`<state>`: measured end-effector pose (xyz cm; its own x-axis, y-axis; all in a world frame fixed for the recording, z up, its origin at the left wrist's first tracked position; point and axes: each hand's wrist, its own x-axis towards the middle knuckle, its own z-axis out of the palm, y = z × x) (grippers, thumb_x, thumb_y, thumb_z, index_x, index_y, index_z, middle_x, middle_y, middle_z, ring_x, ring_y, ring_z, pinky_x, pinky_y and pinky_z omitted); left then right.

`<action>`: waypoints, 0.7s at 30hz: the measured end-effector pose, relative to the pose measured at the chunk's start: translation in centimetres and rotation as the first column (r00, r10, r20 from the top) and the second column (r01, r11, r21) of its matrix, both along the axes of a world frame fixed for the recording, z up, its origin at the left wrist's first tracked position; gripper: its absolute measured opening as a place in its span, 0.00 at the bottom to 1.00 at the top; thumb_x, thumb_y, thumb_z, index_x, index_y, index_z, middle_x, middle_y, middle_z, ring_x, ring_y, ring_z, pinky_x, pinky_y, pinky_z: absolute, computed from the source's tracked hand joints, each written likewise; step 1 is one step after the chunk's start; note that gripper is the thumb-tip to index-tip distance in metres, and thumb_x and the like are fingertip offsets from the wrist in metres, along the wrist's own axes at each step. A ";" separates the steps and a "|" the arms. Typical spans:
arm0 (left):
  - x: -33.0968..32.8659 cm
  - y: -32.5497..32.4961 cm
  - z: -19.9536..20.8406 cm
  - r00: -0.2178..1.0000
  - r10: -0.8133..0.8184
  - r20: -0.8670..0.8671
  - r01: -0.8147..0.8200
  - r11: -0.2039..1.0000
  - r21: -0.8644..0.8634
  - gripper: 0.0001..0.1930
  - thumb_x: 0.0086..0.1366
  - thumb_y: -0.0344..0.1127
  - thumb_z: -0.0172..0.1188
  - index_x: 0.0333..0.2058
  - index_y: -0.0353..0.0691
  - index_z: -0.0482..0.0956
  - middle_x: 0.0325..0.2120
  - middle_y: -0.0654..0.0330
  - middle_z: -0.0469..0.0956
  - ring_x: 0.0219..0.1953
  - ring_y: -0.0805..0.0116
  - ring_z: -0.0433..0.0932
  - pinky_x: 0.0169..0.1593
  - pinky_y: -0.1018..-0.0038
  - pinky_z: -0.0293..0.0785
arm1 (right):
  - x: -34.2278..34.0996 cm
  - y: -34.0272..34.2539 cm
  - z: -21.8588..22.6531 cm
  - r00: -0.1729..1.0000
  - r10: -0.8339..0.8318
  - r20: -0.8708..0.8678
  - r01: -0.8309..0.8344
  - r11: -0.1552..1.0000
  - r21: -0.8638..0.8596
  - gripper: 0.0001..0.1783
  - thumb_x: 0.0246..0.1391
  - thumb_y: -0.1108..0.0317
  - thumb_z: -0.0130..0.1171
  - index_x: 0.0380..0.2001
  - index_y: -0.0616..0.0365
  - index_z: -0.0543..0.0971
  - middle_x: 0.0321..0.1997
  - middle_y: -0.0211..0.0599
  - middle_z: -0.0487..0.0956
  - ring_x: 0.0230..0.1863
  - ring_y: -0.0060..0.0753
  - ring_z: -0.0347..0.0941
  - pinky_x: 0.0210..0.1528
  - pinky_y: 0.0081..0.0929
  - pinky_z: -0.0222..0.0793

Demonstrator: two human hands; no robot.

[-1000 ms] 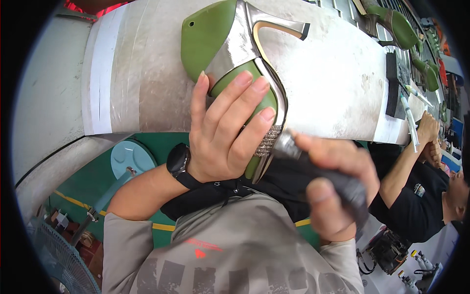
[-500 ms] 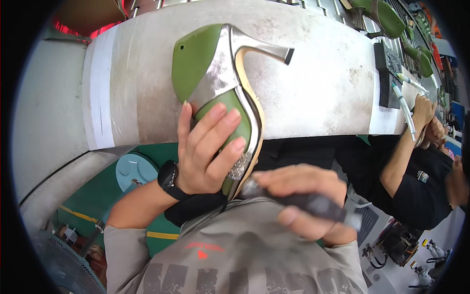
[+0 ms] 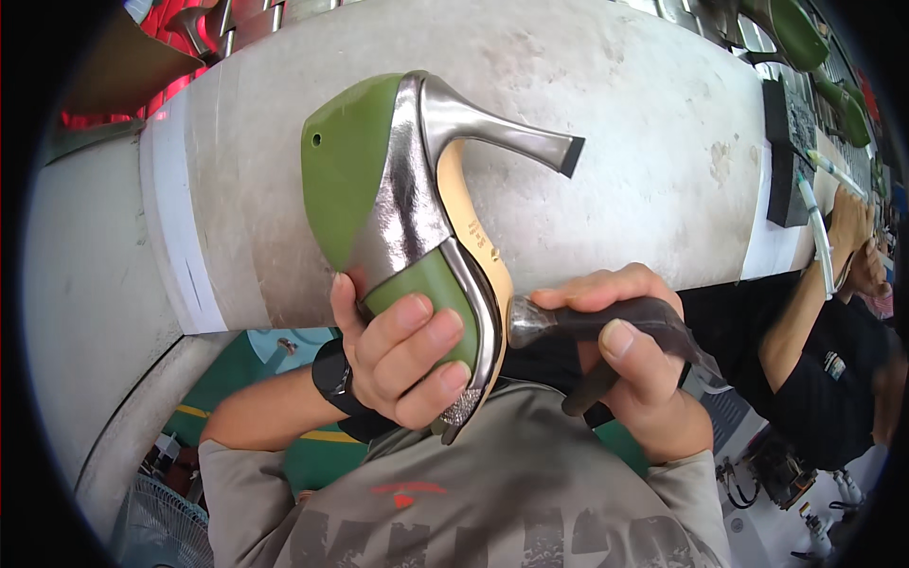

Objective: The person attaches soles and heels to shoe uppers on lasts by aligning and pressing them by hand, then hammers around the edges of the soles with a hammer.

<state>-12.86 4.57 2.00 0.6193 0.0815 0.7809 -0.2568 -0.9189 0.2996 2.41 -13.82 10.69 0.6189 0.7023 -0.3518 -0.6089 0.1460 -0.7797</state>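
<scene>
My left hand [image 3: 402, 355] is closed around the front part of a high-heeled shoe [image 3: 407, 218], silver and set on a green shoe last [image 3: 346, 161]. The shoe lies tilted on its side; its heel points right and its glittery toe points toward me. The tan sole [image 3: 471, 222] faces right. In my right hand [image 3: 634, 331] is a dark hammer [image 3: 606, 320] with a rounded metal face and a thin, curved metal far end. That face touches the sole's edge at the forefoot, as far as I can see.
A pale worktop [image 3: 615, 123] lies beyond my hands. At its right stand a black block [image 3: 788, 156] and syringes [image 3: 816, 222]. More green lasts [image 3: 791, 33] are at the far right. A co-worker's arm [image 3: 805, 293] reaches in at right, and a fan [image 3: 166, 521] stands lower left.
The shoe has shifted slightly left and toward me, showing more of its sole. The hammer has moved up and right, from near the toe to the forefoot, and is less blurred.
</scene>
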 end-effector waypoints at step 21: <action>0.5 -0.8 0.7 1.000 0.005 -0.025 -0.006 0.999 -0.037 0.21 0.69 0.35 0.62 0.58 0.50 0.66 0.57 0.62 0.76 0.62 0.60 0.74 0.72 0.27 0.50 | 4.3 1.9 4.2 0.576 0.370 0.729 -0.427 0.896 -0.117 0.18 0.44 0.73 0.74 0.38 0.71 0.82 0.40 0.59 0.85 0.41 0.57 0.86 0.45 0.42 0.85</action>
